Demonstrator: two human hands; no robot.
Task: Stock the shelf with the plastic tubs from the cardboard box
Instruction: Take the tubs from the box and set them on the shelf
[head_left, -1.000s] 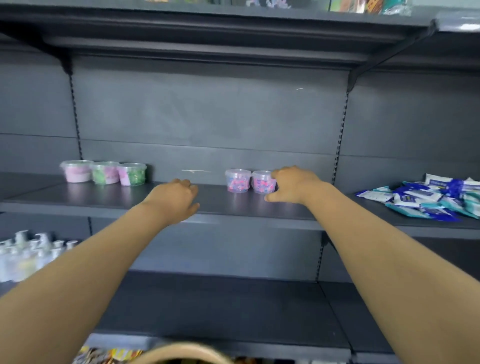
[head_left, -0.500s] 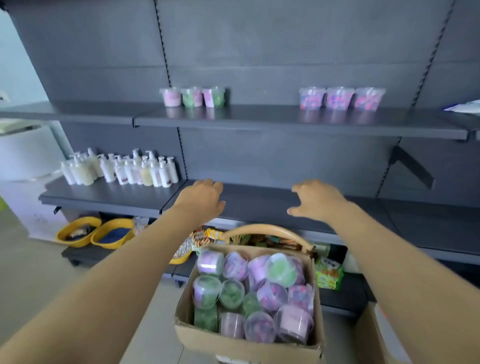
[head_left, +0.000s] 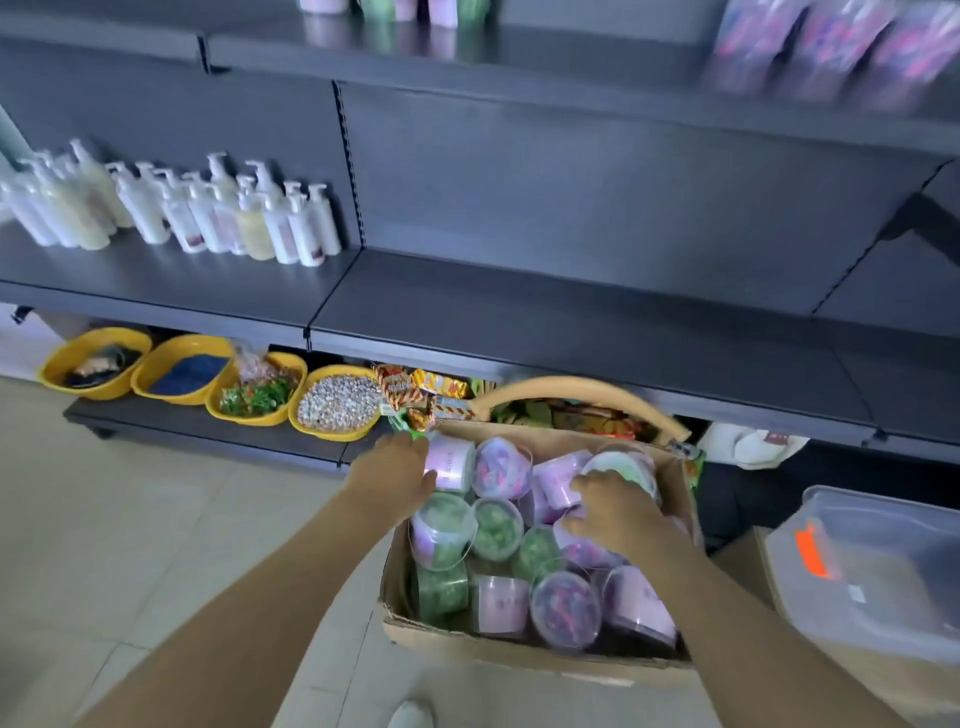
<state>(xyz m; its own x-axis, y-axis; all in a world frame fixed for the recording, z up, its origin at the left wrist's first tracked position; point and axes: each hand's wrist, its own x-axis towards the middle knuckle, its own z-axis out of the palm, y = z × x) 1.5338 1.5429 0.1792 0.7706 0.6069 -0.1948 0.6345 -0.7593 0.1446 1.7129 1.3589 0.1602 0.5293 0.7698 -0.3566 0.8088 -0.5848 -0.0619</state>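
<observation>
The brown cardboard box (head_left: 519, 652) on the floor below the dark grey metal shelf (head_left: 571, 322) is heaped with clear plastic tubs (head_left: 496, 527). The left hand (head_left: 395, 475) cups a lilac tub (head_left: 449, 462); whether the right hand (head_left: 621, 514) grips anything, I cannot tell. Pulling one could topple its neighbours.

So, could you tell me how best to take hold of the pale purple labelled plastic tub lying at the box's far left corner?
Grip the pale purple labelled plastic tub around its curved wall, coming from above and the left, where the left hand already touches it. It lies on its side on top of the pile in the cardboard box, so its wall faces up, while other tubs crowd its right side.
</observation>
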